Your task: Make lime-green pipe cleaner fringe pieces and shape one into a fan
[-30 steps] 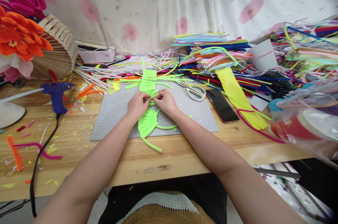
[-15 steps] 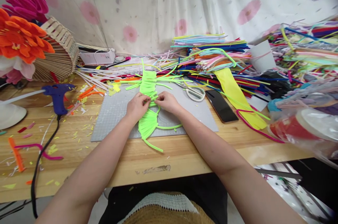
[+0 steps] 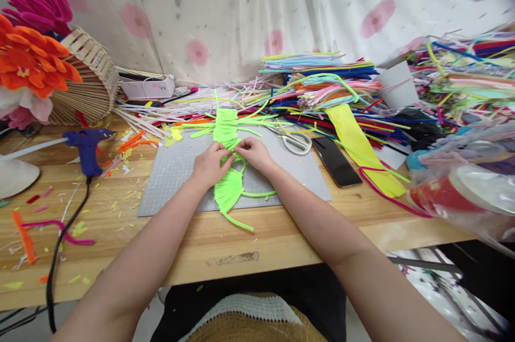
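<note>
Okay, front edge of desk [image 3: 289,232]: bare wood with a scuffed patch [image 3: 237,259] near the middle, and the glue gun's black cord [image 3: 51,277] drops over it toward the left corner.
Lime-green piece [image 3: 228,189]: fuzzy stems packed side by side, lying lengthwise across the mat [image 3: 173,181]. Its near end fans out on my side of the hands, with one tail poking past the mat's front edge onto the wood. The far end sits beyond the fingers, so the hands are right over its pinched-in middle.
Left hand [image 3: 211,165]: on the left side of that middle, thumb and finger pinching the stems.
Right hand [image 3: 256,154]: same grip from the right, fingertips almost meeting the left ones. A loose green stem curves out to that wrist.
Left side of desk: blue glue gun [image 3: 89,151], scraps scattered all round it.
Right side: phone [image 3: 337,162] along the mat's right edge, scissors [image 3: 296,143] with handles on its far right corner, yellow strip [image 3: 360,146] beyond the phone.
Back edge: big heap of coloured stems [image 3: 325,89], fluffy orange flower [image 3: 32,57] at the far left corner, flowery curtain [image 3: 237,20] behind.
</note>
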Demonstrator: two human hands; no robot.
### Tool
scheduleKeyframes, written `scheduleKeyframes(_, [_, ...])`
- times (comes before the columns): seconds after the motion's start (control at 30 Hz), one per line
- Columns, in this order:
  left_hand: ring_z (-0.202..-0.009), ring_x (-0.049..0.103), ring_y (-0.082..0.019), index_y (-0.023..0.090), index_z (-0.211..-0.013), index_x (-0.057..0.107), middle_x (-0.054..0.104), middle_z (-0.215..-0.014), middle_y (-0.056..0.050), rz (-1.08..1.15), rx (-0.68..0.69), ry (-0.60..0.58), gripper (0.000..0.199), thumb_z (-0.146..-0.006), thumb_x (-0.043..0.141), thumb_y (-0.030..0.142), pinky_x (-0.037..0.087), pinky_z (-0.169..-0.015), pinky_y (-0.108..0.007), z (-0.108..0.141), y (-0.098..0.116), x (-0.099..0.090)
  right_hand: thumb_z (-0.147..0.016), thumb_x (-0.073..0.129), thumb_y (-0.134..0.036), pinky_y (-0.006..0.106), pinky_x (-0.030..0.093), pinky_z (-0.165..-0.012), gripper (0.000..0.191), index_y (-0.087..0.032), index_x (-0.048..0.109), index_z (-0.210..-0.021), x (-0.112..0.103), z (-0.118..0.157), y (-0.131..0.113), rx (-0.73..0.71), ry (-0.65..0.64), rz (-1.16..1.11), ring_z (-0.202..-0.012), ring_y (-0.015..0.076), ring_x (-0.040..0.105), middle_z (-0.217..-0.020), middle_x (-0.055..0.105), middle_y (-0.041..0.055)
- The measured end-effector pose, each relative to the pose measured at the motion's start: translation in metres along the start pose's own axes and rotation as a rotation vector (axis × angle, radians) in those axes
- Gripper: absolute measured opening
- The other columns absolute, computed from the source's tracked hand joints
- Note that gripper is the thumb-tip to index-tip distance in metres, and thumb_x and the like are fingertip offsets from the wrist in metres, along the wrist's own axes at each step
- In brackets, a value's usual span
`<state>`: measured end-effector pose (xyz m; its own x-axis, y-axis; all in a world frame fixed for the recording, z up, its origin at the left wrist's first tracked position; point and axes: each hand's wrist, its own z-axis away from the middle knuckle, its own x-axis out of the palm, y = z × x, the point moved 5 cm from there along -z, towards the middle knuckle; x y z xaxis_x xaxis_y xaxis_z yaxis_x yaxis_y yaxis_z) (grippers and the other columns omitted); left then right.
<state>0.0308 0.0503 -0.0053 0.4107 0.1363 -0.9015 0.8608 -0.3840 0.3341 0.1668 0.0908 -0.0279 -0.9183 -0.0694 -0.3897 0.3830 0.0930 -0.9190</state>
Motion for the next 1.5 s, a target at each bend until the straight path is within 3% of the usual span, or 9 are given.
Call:
scheduleKeyframes(0.27, [-0.082, 0.057, -0.014, 0.027, -0.088, 0.069, 0.059, -0.097, -0.001, -0.08, 0.078, 0.027, 0.029, -0.084, 0.046, 0.043, 0.04, -0.06, -0.026, -0.001, 0.003, -0.002, -0.082, 0.039, -0.025, 0.023, 0.04, -0.059, 0.008, -0.02, 0.038, -0.076, -0.011, 0.0, 0.004, 0.048, 0.254, -0.21, -0.053, 0.0075, 0.048, -0.07, 0.056, -0.003])
scheduleKeyframes(0.5, [-0.083, 0.057, -0.015, 0.025, -0.088, 0.068, 0.06, -0.099, -0.002, -0.08, 0.051, 0.031, 0.03, -0.083, 0.046, 0.044, 0.04, -0.061, -0.026, 0.001, 0.006, -0.006, -0.087, 0.037, -0.034, 0.019, 0.038, -0.047, 0.012, -0.023, 0.032, -0.084, -0.005, 0.001, 0.004, -0.02, 0.17, -0.281, -0.041, 0.006, 0.045, -0.063, 0.055, -0.0077])
scheduleKeyframes(0.67, [-0.077, 0.057, -0.014, 0.021, -0.097, 0.061, 0.061, -0.098, -0.003, 0.07, -0.106, 0.089, 0.028, -0.087, 0.039, 0.035, 0.039, -0.062, -0.025, -0.005, -0.002, -0.007, -0.083, 0.044, -0.027, 0.016, 0.037, -0.042, 0.01, -0.021, 0.036, -0.082, 0.0, 0.0, 0.006, 0.063, 0.08, -0.315, -0.041, 0.0047, 0.046, -0.057, 0.05, -0.0092])
scheduleKeyframes(0.87, [-0.076, 0.056, -0.014, 0.022, -0.091, 0.065, 0.06, -0.097, -0.003, 0.136, -0.124, -0.054, 0.02, -0.08, 0.05, 0.03, 0.04, -0.061, -0.025, -0.016, -0.013, 0.002, -0.075, 0.048, -0.018, 0.019, 0.039, -0.047, 0.013, -0.021, 0.038, -0.083, -0.002, 0.0, 0.013, 0.102, 0.129, -0.275, -0.048, 0.0064, 0.05, -0.061, 0.048, -0.009])
scheduleKeyframes(1.03, [-0.08, 0.057, -0.017, 0.021, -0.097, 0.066, 0.06, -0.097, -0.005, 0.085, -0.148, -0.104, 0.025, -0.078, 0.052, 0.029, 0.042, -0.066, -0.027, -0.018, -0.014, 0.002, -0.073, 0.047, -0.017, 0.023, 0.04, -0.06, 0.011, -0.02, 0.041, -0.082, -0.012, 0.005, 0.008, 0.024, 0.24, -0.095, -0.06, 0.0095, 0.053, -0.067, 0.055, -0.0048])
scheduleKeyframes(1.17, [-0.083, 0.058, -0.018, 0.019, -0.101, 0.063, 0.06, -0.101, -0.007, 0.037, -0.155, -0.102, 0.029, -0.077, 0.049, 0.02, 0.044, -0.068, -0.029, -0.016, -0.009, 0.001, -0.073, 0.047, -0.021, 0.024, 0.039, -0.062, 0.012, -0.021, 0.042, -0.084, -0.016, 0.013, -0.005, -0.065, 0.272, 0.018, -0.064, 0.0112, 0.052, -0.071, 0.055, -0.0028])
scheduleKeyframes(1.33, [-0.091, 0.058, -0.02, 0.019, -0.103, 0.061, 0.061, -0.104, -0.007, 0.005, -0.113, -0.042, 0.029, -0.08, 0.044, 0.016, 0.044, -0.074, -0.03, -0.014, -0.005, -0.001, -0.074, 0.047, -0.023, 0.023, 0.039, -0.061, 0.012, -0.021, 0.043, -0.085, -0.012, 0.02, -0.019, -0.219, 0.216, 0.063, -0.063, 0.0109, 0.052, -0.071, 0.054, -0.0025])
scheduleKeyframes(1.5, [-0.096, 0.057, -0.021, 0.022, -0.101, 0.061, 0.063, -0.103, -0.006, -0.095, -0.095, -0.035, 0.027, -0.084, 0.039, 0.02, 0.043, -0.071, -0.03, -0.014, -0.006, 0.001, -0.074, 0.047, -0.023, 0.024, 0.04, -0.063, 0.013, -0.021, 0.044, -0.086, -0.013, 0.018, -0.016, -0.182, 0.224, 0.071, -0.064, 0.0109, 0.053, -0.073, 0.056, -0.0024])
